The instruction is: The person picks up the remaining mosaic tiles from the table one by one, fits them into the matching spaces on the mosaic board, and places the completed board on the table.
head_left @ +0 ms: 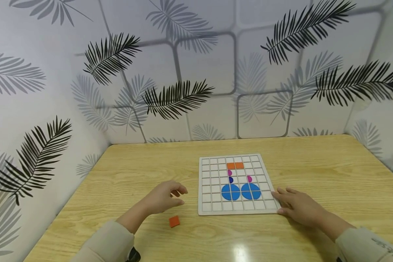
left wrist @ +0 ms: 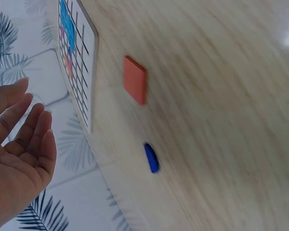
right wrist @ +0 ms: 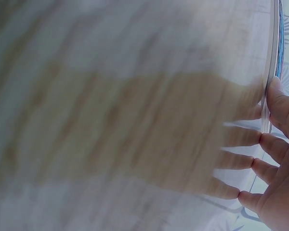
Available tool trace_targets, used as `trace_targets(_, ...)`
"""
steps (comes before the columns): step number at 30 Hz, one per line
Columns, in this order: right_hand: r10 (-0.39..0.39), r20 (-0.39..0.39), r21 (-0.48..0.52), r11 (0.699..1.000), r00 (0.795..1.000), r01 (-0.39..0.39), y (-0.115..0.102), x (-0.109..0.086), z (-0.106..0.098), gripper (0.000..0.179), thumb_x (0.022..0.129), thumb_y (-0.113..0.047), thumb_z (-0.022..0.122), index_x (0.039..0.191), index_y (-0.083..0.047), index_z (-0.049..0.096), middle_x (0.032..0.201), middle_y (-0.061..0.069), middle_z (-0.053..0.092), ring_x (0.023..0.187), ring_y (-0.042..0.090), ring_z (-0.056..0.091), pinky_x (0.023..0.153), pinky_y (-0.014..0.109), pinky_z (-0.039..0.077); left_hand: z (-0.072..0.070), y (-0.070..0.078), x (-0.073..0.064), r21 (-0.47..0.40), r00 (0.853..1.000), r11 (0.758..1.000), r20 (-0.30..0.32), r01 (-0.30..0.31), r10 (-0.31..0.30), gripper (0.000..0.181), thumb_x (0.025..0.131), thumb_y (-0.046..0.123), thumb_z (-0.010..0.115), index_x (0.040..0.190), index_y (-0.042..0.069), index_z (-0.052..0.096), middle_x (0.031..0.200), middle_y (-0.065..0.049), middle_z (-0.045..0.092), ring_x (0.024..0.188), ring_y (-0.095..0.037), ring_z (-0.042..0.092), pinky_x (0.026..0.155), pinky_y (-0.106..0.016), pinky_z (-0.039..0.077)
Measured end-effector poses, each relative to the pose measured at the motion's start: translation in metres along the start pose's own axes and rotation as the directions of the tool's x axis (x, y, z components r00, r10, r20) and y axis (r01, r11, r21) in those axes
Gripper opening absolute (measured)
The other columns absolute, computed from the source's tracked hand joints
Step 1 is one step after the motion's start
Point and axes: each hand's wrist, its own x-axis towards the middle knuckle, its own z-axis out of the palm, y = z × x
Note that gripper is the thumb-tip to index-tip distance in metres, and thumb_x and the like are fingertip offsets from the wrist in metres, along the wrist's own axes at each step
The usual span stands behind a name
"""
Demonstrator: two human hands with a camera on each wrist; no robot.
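Note:
A white grid board (head_left: 215, 206) lies on the table, with two blue circles (head_left: 227, 188) of quarter pieces, two pink half circles (head_left: 250, 179), a dark blue half circle (head_left: 231, 180) and two orange squares (head_left: 239, 165) in its cells. My right hand (head_left: 299, 208) rests on the table at the board's lower right corner, thumb and fingertips at its edge. Left of the board, my left hand (head_left: 163, 197) hovers with relaxed, slightly bent fingers and holds nothing. Close by it are a loose orange-red square (head_left: 174, 221) and a loose dark blue half circle (left wrist: 151, 158), which the head view does not show.
The wooden table (head_left: 144, 160) meets a wall (head_left: 209, 116) with leaf patterns at the back. Light glares off the tabletop near the front. A dark band shows at the left sleeve cuff (head_left: 118, 236).

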Motion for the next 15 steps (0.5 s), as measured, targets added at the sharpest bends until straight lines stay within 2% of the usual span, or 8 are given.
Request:
trace_targets(4, -0.002, -0.006, 0.002, 1.000, 1.000, 0.002, 0.000, 0.000, 0.000, 0.053, 0.080, -0.032, 0.058, 0.121, -0.002, 0.049, 0.121, 0.023, 0.044, 0.109, 0.047, 0.036, 0.083, 0.058, 0.029, -0.004, -0.014, -0.009, 0.031, 0.999, 0.998, -0.002, 0.046, -0.046, 0.027, 0.080, 0.008, 0.061, 0.105, 0.001, 0.057, 0.103, -0.005, 0.055, 0.092, -0.023, 0.051, 0.076, -0.036, 0.041)
trace_targets(9, -0.010, -0.008, -0.005, 1.000, 1.000, 0.010, 0.001, 0.000, 0.001, 0.053, 0.079, -0.032, 0.059, 0.121, -0.001, 0.049, 0.120, 0.023, 0.045, 0.108, 0.048, 0.036, 0.083, 0.058, 0.029, -0.007, -0.029, -0.015, 0.050, 0.996, 0.995, -0.014, 0.087, -0.087, 0.026, 0.078, 0.006, 0.061, 0.103, 0.000, 0.057, 0.101, -0.008, 0.056, 0.089, -0.025, 0.051, 0.074, -0.035, 0.042)
trace_targets(15, -0.011, -0.003, -0.006, 1.000, 1.000, 0.011, 0.000, 0.000, 0.001, 0.053, 0.079, -0.032, 0.059, 0.121, -0.002, 0.049, 0.120, 0.023, 0.045, 0.108, 0.048, 0.036, 0.083, 0.058, 0.029, -0.008, -0.040, -0.022, 0.043, 0.994, 0.993, -0.005, 0.106, -0.106, 0.025, 0.078, 0.005, 0.061, 0.102, 0.000, 0.058, 0.100, -0.009, 0.056, 0.089, -0.026, 0.051, 0.075, -0.036, 0.041)
